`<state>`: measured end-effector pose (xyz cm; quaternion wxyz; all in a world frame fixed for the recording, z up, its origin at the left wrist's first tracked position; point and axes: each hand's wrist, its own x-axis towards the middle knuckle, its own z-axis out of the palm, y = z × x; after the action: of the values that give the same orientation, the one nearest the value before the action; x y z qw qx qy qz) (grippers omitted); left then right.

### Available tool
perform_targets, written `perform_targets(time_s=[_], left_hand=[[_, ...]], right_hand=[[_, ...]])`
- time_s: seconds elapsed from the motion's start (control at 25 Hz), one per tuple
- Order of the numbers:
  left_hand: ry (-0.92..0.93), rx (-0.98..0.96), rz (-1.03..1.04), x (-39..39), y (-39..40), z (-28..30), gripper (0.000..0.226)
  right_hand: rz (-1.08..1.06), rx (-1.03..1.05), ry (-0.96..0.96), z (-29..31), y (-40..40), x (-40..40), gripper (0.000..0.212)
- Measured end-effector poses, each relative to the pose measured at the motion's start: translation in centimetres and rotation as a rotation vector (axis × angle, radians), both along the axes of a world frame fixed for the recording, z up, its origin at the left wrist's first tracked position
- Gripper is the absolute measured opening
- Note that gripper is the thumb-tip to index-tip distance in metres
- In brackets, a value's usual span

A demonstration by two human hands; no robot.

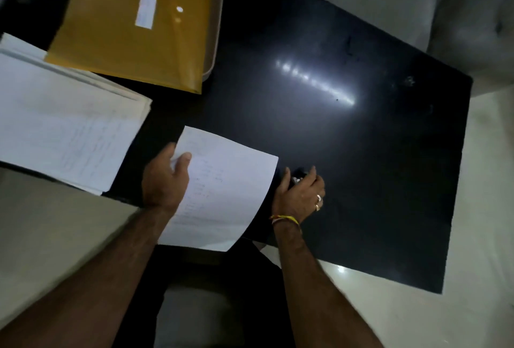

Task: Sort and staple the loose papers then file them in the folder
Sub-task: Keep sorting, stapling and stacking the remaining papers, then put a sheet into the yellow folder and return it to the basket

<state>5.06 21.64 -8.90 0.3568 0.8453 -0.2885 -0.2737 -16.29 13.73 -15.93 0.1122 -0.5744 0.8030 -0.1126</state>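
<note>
The black desk fills most of the view, glossy, with a streak of lamp glare in its middle. At far left lies the yellow folder, its label upward, resting in a pale tray. Just near of it, at the left edge, sits the big stack of loose papers, overhanging the desk's near-left edge.

The left hand holds a smaller set of sheets by their left edge, thumb on top and fingers curled beneath, so the set hangs curved over the desk's near edge. Just right of the sheets, the right hand has its fingers curled round a small dark stapler that rests on the desk; much of it is hidden by the hand.

The step in hand looks to be stapling this set. To do it well, the sheets should be squared at one corner first, since they are bowed and may have slipped against each other; how many there are cannot be told. The corner should then be fed fully into the stapler's mouth and pressed firmly.

Nothing blocks the way between the hands. The folder is well apart, across the stack, so filing means reaching over the loose papers without dragging them off the edge.
</note>
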Motion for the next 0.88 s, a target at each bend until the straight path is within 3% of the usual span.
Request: perform_targets(time_s=[0.08, 0.16, 0.24, 0.32, 0.44, 0.52, 0.68, 0.88], left_hand=[[0.022, -0.029, 0.078, 2.6, 1.1, 0.9, 0.026], [0.045, -0.031, 0.200, 5.6, 2.2, 0.7, 0.038], [0.095, -0.072, 0.400, 9.2, 3.6, 0.7, 0.047], [0.149, -0.140, 0.633, 12.6, 5.0, 0.8, 0.045], [0.150, -0.190, 0.898, 16.6, 7.4, 1.0, 0.034], [0.167, -0.190, 1.060, 18.5, 8.8, 0.3, 0.038], [0.299, -0.148, 1.312, 22.2, 9.6, -1.8, 0.043], [0.287, -0.095, 1.422, 26.7, 9.2, -4.3, 0.030]], right_hand=[[0.039, 0.027, -0.386, 2.0, 0.6, 4.5, 0.051], [-0.011, 0.240, -0.903, 4.8, 1.2, 9.0, 0.057], [0.090, 0.413, -1.044, 6.7, 1.1, 13.0, 0.063], [0.327, 0.483, -0.993, 7.8, 1.1, 16.7, 0.048], [0.713, 0.472, -0.770, 7.9, 1.1, 22.7, 0.015], [0.905, 0.374, -0.614, 7.6, 1.4, 27.0, 0.018], [1.090, 0.096, -0.394, 6.8, 1.7, 35.2, 0.031], [1.138, 0.056, -0.152, 4.2, 2.6, 42.9, 0.037]])
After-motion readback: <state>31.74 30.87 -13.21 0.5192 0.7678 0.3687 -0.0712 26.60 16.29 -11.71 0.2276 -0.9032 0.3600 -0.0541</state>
